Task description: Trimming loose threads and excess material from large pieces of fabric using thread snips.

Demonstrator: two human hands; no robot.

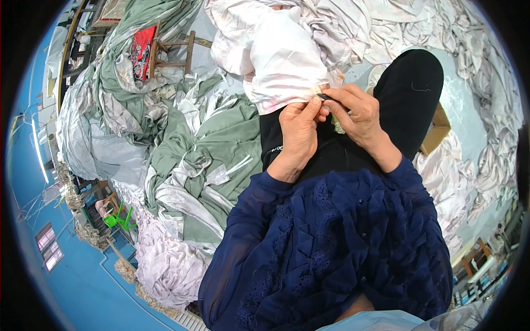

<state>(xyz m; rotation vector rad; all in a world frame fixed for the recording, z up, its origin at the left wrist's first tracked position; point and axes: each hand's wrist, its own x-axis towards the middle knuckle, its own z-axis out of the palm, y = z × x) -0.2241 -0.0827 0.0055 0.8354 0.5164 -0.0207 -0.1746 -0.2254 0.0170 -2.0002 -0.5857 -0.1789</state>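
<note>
A white cloth [284, 60] with faint pink and yellow tints is draped over my lap, its edge gathered near my knees. My left hand [300, 131] is closed, thumb and fingers pinching that edge at a corner. Right beside it, my right hand [358, 113] grips a small dark tool [324, 96], which points toward the pinched edge. Its exact kind is too small to make out. Both hands nearly touch above my black trousers [411, 88].
Heaps of green and white fabric [207, 149] lie on my left, with pale fabric [381, 27] ahead and along the right. A wooden stool [185, 52] with a red cloth [142, 52] stands front left. A cardboard box [436, 131] sits by my right leg; a green chair [120, 219] is farther left.
</note>
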